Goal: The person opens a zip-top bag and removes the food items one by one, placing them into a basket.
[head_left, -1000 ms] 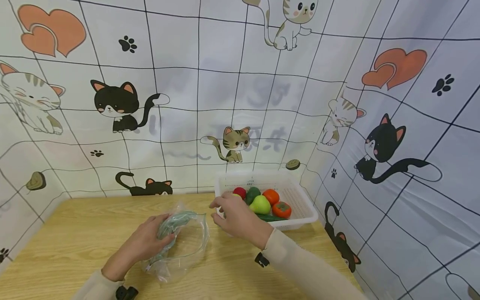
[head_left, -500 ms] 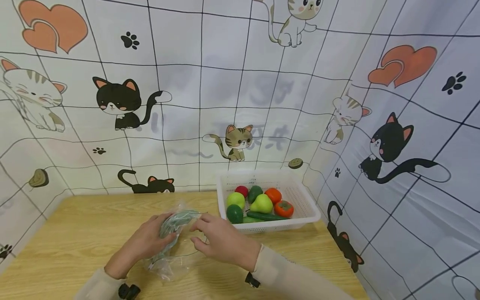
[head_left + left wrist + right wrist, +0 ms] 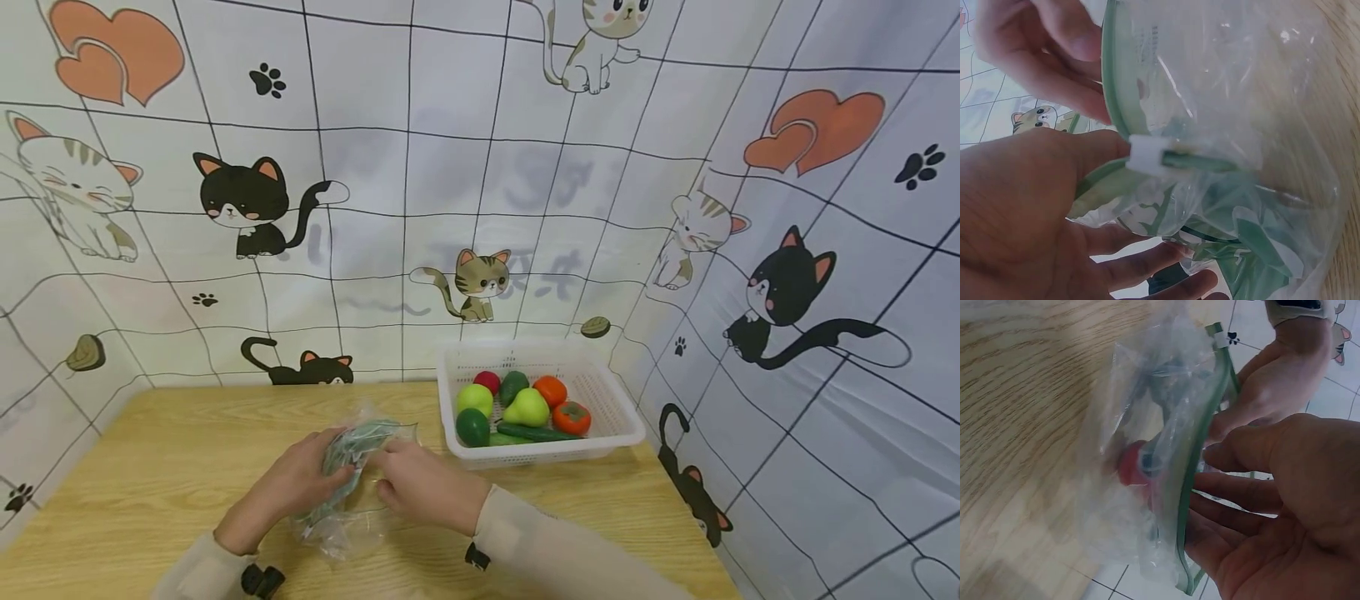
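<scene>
A clear zip bag with green edging and green print lies crumpled on the table, its mouth toward the right. My left hand holds its left side; in the left wrist view the thumb lies by the green rim and the fingers spread underneath. My right hand is at the bag's mouth with fingers bent, and in the right wrist view its fingertips meet the green zip strip, some hidden behind it. Something red shows through the plastic. A white slider sits on the rim.
Behind and right of the bag stands a white perforated basket with a green pear, a persimmon, a cucumber and several other fruits and vegetables. A cat-print curtain encloses the wooden table.
My right hand has moved left from the basket's front left corner to the bag's mouth, its fingers drawing closer together. My left hand has stayed on the bag.
</scene>
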The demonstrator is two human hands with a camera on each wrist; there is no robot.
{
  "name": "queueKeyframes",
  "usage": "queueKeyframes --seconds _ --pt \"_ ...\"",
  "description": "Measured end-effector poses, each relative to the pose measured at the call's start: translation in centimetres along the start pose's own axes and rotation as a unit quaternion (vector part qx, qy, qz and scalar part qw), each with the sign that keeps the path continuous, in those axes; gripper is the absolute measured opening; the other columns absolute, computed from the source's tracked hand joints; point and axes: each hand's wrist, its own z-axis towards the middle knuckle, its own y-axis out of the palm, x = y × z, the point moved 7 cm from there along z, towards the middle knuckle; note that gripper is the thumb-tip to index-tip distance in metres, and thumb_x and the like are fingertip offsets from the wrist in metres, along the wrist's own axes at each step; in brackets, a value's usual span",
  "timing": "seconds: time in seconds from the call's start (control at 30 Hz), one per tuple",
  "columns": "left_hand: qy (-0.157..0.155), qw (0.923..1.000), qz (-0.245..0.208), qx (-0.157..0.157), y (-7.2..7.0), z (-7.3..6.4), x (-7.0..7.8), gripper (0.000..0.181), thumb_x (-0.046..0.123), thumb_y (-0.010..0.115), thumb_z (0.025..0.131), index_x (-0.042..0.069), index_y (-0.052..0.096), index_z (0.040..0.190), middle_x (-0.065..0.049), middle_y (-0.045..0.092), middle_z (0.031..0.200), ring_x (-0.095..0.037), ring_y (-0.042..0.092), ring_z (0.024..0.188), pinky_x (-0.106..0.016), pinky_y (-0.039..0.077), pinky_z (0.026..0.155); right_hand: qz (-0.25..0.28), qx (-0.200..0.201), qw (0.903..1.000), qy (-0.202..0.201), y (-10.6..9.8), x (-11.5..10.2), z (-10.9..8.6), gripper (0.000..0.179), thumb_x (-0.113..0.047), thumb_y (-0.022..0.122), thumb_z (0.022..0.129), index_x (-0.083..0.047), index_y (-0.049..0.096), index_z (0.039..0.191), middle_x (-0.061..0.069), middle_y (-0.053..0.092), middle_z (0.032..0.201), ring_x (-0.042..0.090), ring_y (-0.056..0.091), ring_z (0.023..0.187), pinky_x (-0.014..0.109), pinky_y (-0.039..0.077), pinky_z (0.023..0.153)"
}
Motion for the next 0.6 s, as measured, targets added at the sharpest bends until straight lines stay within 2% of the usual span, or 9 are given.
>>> queueKeyframes --seconds 0.1,0.2,0.3,0.37,0.47,0.57,0.6 --pt "0.002 1.0 -0.005 -0.002 0.0 0.0 0.0 0.069 0.023 0.081 0.107 -0.011 0.057 0.163 -0.039 0.067 0.154 -0.06 0.067 0.141 -0.073 0.057 0.115 -0.001 0.002 0.9999 0.011 0.7 0.9 0.2 0.032 -0.005 0.077 0.107 -0.012 0.08 0.138 0.0 0.08 0.115 0.001 0.059 0.087 0.012 0.051 0.073" --pt "0.002 1.0 -0.008 -0.003 0.0 -0.1 0.0 0.064 0.016 0.078 0.108 -0.012 0.057 0.161 -0.039 0.068 0.154 -0.06 0.068 0.141 -0.072 0.058 0.115 -0.007 0.005 0.9995 0.03 1.2 1.7 0.2 0.038 -0.006 0.079 0.106 -0.011 0.075 0.144 0.002 0.08 0.121 0.001 0.064 0.093 0.013 0.054 0.075" --pt "0.002 1.0 -0.008 0.002 -0.1 -0.1 -0.1 0.056 0.01 0.073 0.108 -0.013 0.059 0.157 -0.036 0.073 0.145 -0.05 0.075 0.129 -0.067 0.062 0.107 -0.007 0.007 0.9988 0.047 1.4 2.1 0.2 0.046 -0.008 0.08 0.106 -0.008 0.07 0.152 0.006 0.079 0.132 0.005 0.073 0.104 0.015 0.06 0.082" --pt "0.002 1.0 -0.008 0.004 -0.1 0.0 -0.2 0.05 0.007 0.07 0.108 -0.014 0.062 0.152 -0.032 0.077 0.136 -0.041 0.077 0.118 -0.063 0.063 0.101 0.001 0.006 0.9984 0.056 1.6 2.2 0.2 0.047 -0.009 0.08 0.107 -0.009 0.07 0.153 0.006 0.078 0.137 0.006 0.074 0.108 0.016 0.061 0.085" --pt "0.003 0.9999 -0.008 0.008 -0.1 -0.1 -0.4 0.038 0.004 0.067 0.108 -0.013 0.066 0.142 -0.021 0.078 0.117 -0.027 0.068 0.097 -0.053 0.061 0.088 0.017 0.002 0.9981 0.059 1.9 2.2 0.4 0.039 -0.009 0.08 0.107 -0.008 0.074 0.146 0.005 0.08 0.138 0.005 0.074 0.11 0.016 0.061 0.087" --pt "0.002 0.9998 -0.015 0.01 0.0 -0.1 -0.4 0.016 0.003 0.064 0.109 -0.006 0.069 0.121 -0.01 0.067 0.094 -0.022 0.062 0.085 -0.043 0.056 0.078 0.03 -0.004 0.998 0.056 2.3 2.1 0.7 0.032 -0.007 0.079 0.108 -0.008 0.077 0.139 0.003 0.083 0.127 0.001 0.067 0.094 0.012 0.056 0.077" --pt "0.001 0.9998 -0.02 0.01 0.0 -0.2 -0.4 0.007 0.003 0.063 0.109 0.0 0.068 0.113 -0.004 0.06 0.087 -0.02 0.056 0.08 -0.038 0.051 0.074 0.034 -0.004 0.9979 0.054 2.4 2.0 0.8 0.03 -0.006 0.079 0.107 -0.008 0.078 0.137 0.003 0.084 0.122 0.001 0.066 0.09 0.012 0.055 0.074"
